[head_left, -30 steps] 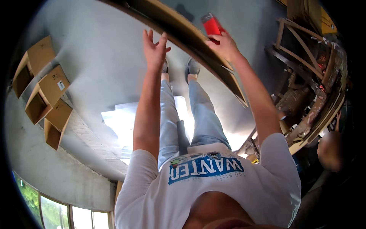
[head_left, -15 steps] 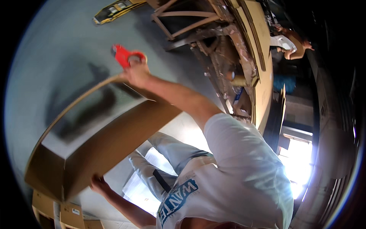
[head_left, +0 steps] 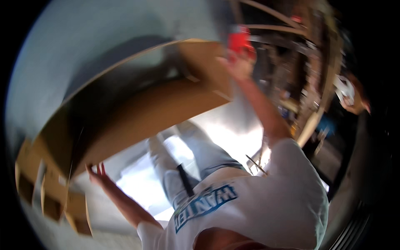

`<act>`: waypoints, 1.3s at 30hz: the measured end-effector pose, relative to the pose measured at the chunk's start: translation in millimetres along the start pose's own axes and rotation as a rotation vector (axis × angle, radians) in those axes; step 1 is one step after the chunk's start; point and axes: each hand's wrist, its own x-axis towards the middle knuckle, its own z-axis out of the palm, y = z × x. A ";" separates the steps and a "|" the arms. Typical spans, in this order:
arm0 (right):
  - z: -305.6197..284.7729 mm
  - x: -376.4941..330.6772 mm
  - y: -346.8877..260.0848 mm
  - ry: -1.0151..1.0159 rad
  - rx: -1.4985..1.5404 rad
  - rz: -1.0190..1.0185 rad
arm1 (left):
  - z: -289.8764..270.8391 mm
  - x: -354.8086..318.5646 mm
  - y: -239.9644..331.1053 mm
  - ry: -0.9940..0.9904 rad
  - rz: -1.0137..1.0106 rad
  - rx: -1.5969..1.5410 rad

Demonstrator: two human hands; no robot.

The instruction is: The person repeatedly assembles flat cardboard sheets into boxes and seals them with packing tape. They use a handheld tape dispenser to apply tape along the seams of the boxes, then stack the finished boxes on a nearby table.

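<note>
A large brown cardboard box (head_left: 146, 114), with floor showing through it, stretches tilted in front of me. My left hand (head_left: 98, 175) is at its lower left edge, fingers apart and against the panel; no firm grip shows. At the far right end, my right hand (head_left: 240, 66) is closed around a red tape dispenser (head_left: 239, 39). That hand is beside the box's upper right corner, and blur hides whether it touches the cardboard. Motion also smears the dispenser's details.
Several smaller cardboard boxes (head_left: 54, 183) stand at the lower left. To the right is a cluttered rack (head_left: 308, 62) with wooden and metal parts. Another person's arm (head_left: 356, 98) shows at the far right. Grey floor (head_left: 108, 208) lies around my legs.
The view has swung, so the box and my right hand with the tape dispenser appear farther right. The box's right end panel now shows. My left fingers look more spread.
</note>
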 end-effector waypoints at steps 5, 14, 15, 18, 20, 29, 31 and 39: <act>30.0 -28.9 -55.1 -0.308 0.014 0.041 | -118.4 157.5 97.4 0.013 0.728 0.379; 50.9 -5.3 14.0 -0.318 0.702 -0.004 | -42.9 180.7 172.1 -0.357 0.483 0.826; 39.2 -1.6 26.3 -0.373 0.787 0.014 | -10.1 161.2 170.9 -0.367 0.343 0.830; 39.8 12.5 71.7 -0.302 0.345 -0.078 | 33.9 104.0 181.9 -0.576 0.065 0.803; 41.7 37.2 37.9 -0.236 0.439 -0.053 | 21.4 133.2 190.3 -0.443 0.037 0.911; 41.4 78.4 -12.8 -0.545 -0.166 0.426 | -1.6 45.5 53.0 -0.666 0.990 0.799; 74.4 76.8 -21.9 -0.586 -0.298 0.369 | -17.6 48.0 12.4 -0.520 1.110 1.632; 131.5 65.2 -180.5 -0.287 0.083 0.791 | 98.9 21.3 -70.2 0.220 0.653 1.960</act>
